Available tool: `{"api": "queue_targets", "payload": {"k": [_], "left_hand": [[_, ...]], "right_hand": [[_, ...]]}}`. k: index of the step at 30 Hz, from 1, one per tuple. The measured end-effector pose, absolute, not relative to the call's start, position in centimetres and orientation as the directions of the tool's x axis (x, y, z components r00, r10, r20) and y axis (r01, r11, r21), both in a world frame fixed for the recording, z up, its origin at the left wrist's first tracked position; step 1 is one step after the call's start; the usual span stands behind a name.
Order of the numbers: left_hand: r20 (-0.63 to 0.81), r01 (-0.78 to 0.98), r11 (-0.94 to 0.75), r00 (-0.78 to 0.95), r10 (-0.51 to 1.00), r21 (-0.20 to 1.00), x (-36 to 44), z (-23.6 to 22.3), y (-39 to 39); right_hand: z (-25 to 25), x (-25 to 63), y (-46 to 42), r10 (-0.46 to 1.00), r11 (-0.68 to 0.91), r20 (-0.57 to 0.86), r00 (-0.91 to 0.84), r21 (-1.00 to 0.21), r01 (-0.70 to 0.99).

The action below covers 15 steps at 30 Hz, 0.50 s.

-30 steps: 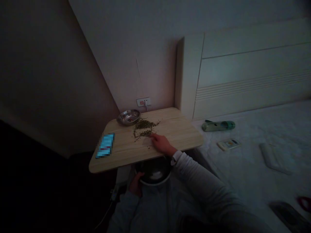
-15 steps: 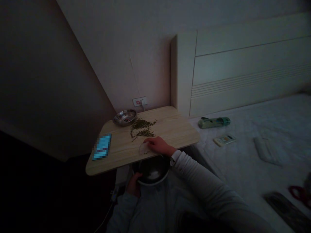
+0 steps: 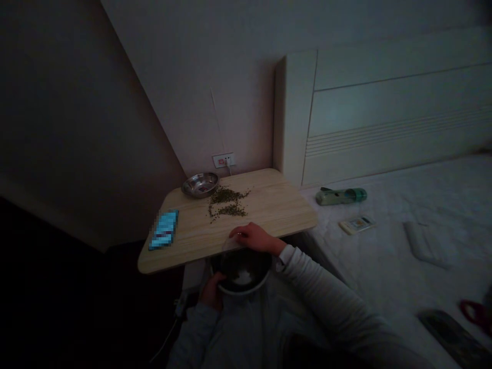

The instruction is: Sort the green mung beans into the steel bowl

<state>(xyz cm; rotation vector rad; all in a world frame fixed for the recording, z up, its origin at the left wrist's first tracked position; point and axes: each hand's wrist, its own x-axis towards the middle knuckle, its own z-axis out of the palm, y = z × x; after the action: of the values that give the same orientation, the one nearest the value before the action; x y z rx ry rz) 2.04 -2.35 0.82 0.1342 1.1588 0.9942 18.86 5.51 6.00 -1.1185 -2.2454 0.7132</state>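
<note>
My left hand (image 3: 212, 293) grips the left rim of a dark bowl (image 3: 246, 277) with a pale edge, held in my lap below the table's front edge. Over that edge, the fingers of my right hand (image 3: 255, 237) are closed on a thin clear plastic piece (image 3: 230, 245), perhaps a lid; its exact kind is unclear. The plastic piece hangs above the bowl's far side. Small green grains (image 3: 226, 197), bean-like, lie scattered on the wooden table (image 3: 277, 202) beyond my right hand. The bowl's contents are too dark to make out.
A shiny metal bowl (image 3: 200, 185) stands at the table's back left, with a lit phone (image 3: 164, 229) at the left edge. On the bed (image 3: 380, 261) to the right lie a green bottle (image 3: 341, 196), a pale packet (image 3: 356, 224) and red-handled scissors (image 3: 476, 312). A socket (image 3: 223, 160) is on the wall.
My right hand has drawn the clear plastic piece from the tabletop toward me, over the front edge and above the dark bowl. My left hand stays on the bowl.
</note>
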Motion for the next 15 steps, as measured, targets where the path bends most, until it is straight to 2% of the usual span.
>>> {"api": "queue_targets", "payload": {"k": [3,6,9,11,15], "left_hand": [[-0.721,-0.582,0.603,0.042,0.691,0.545,2.0,0.6,-2.2],[-0.726,-0.574,0.612,0.045,0.686,0.543,2.0,0.6,-2.2],[-0.703,-0.562,0.61,0.068,0.708,0.559,2.0,0.9,-2.4],[-0.702,-0.549,0.62,0.084,0.707,0.56,2.0,1.1,-2.5],[-0.703,-0.52,0.64,0.101,0.704,0.566,1.8,0.9,-2.4]], "right_hand": [[5.8,19.4,6.3,0.868,0.444,0.232,-0.438,-0.758,0.478],[5.6,20.8,8.0,0.938,0.339,0.246,-0.244,-0.8,0.495],[5.5,22.7,9.8,0.968,0.199,0.249,0.007,-0.79,0.58],[5.5,23.6,10.6,0.963,0.127,0.245,0.112,-0.779,0.614],[5.5,24.0,11.1,0.963,0.033,0.205,0.173,-0.732,0.68]]}}
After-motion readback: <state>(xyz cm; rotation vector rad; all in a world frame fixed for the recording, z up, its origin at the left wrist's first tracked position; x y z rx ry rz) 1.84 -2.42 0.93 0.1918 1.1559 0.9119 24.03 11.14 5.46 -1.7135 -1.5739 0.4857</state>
